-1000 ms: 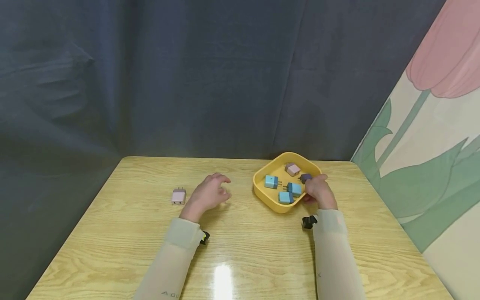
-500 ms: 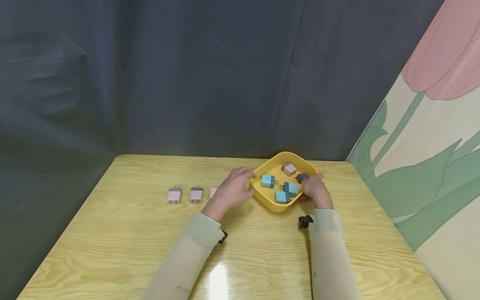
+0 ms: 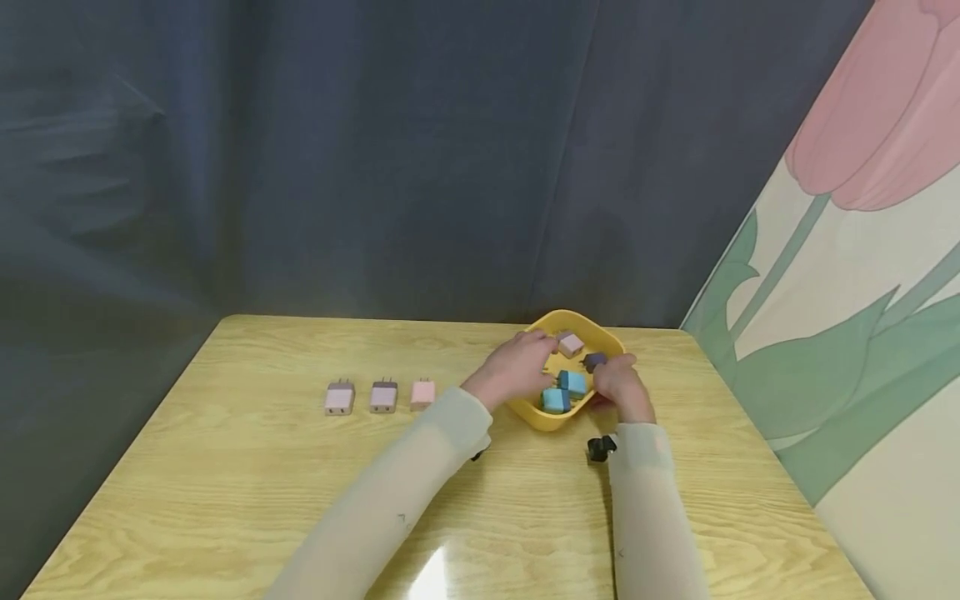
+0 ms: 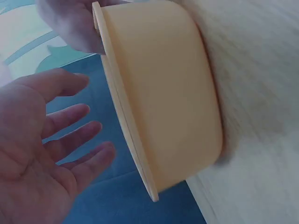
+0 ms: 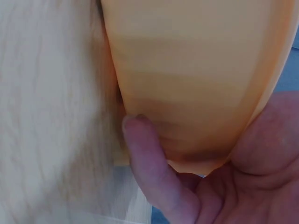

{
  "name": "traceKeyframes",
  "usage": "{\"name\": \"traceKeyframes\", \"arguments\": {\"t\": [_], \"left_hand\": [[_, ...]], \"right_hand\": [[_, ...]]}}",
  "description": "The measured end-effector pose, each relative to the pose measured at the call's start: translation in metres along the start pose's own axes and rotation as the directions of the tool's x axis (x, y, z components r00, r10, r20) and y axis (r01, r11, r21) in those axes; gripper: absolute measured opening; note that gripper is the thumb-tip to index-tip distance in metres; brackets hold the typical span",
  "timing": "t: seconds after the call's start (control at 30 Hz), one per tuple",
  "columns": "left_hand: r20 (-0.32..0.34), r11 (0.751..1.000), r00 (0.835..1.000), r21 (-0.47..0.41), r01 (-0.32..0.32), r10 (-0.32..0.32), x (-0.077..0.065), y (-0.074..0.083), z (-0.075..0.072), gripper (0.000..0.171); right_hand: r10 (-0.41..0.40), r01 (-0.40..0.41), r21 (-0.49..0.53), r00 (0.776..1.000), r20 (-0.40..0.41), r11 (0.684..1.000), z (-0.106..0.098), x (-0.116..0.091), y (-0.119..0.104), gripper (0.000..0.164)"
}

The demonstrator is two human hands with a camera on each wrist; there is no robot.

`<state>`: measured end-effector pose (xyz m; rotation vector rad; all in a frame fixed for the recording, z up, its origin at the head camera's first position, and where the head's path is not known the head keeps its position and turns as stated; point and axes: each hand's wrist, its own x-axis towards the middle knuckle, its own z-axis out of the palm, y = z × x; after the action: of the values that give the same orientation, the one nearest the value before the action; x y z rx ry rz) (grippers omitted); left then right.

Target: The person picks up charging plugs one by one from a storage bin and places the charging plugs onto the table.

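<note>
My right hand (image 3: 624,387) grips the right wall of a yellow plastic box (image 3: 545,421), thumb low on the outside in the right wrist view and fingers over the rim. My left hand (image 3: 517,368) is over the box's left side, fingers spread and slightly bent, nothing between them in the left wrist view. Inside the box are a pink plug charger (image 3: 570,345), a dark blue charger (image 3: 594,362) near the right fingers, and two light-blue chargers, one (image 3: 574,383) behind the other (image 3: 556,401). The left hand hides part of the box's inside.
Left of the box, three pink plug chargers stand in a row on the wooden table (image 3: 225,500): a left one (image 3: 340,399), a middle one (image 3: 383,397) and a right one (image 3: 423,394), prongs pointing away. A dark curtain (image 3: 375,167) hangs behind; a flower-painted wall (image 3: 847,333) rises at right.
My left hand has moved right from beside the leftmost charger to over the box, uncovering the other two chargers in the row. My right hand keeps its grip on the box.
</note>
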<state>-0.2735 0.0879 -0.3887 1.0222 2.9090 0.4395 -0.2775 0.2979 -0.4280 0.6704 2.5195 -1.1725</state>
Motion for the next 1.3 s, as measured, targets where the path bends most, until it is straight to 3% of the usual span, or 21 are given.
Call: {"name": "traceKeyframes", "arguments": {"t": [0.13,0.27,0.4,0.47,0.53,0.67,0.73,0.9,1.0,1.3], "left_hand": [[0.041,0.999,0.999,-0.036,-0.021,0.022,0.018,0.007,-0.001,0.041],[0.112,0.995,0.993,-0.093,-0.029,0.039,0.035,0.013,-0.001,0.011],[0.168,0.992,0.985,-0.122,-0.013,0.033,0.051,0.017,0.001,0.025],[0.181,0.995,0.983,-0.097,0.002,0.016,0.055,0.018,0.004,0.02],[0.188,0.998,0.982,-0.06,0.019,-0.008,0.057,0.019,0.008,0.011],[0.203,0.998,0.977,-0.009,0.066,-0.063,0.056,0.019,0.018,0.046],[0.215,0.997,0.974,0.012,0.073,-0.074,0.056,0.019,0.022,0.053],[0.266,0.998,0.962,0.048,0.042,-0.053,0.055,0.021,0.031,0.059],[0.29,0.996,0.955,0.066,0.055,-0.071,0.054,0.02,0.036,0.06],[0.263,0.99,0.957,0.096,0.099,-0.121,0.05,0.017,0.036,0.064]], "right_hand": [[-0.008,0.008,-0.017,1.0,0.008,1.0,-0.001,0.003,0.004,0.072],[-0.014,0.015,-0.038,1.0,0.024,0.999,-0.003,0.003,0.006,0.075],[-0.032,0.033,-0.048,0.999,0.011,0.998,-0.003,0.002,0.007,0.077],[-0.044,0.045,-0.052,0.999,0.008,0.998,-0.002,0.001,0.006,0.077],[-0.053,0.053,-0.043,0.999,0.009,0.998,0.0,0.001,0.006,0.077],[-0.072,0.073,-0.025,0.997,0.015,0.997,0.005,-0.003,0.006,0.078],[-0.082,0.082,-0.016,0.997,0.012,0.997,0.007,-0.005,0.005,0.078],[-0.079,0.078,0.023,0.997,0.005,0.997,0.01,-0.01,0.003,0.076],[-0.067,0.067,0.054,0.998,0.003,0.996,0.012,-0.011,0.002,0.075],[-0.053,0.053,0.036,0.999,-0.013,0.998,0.013,-0.01,-0.003,0.072]]}}
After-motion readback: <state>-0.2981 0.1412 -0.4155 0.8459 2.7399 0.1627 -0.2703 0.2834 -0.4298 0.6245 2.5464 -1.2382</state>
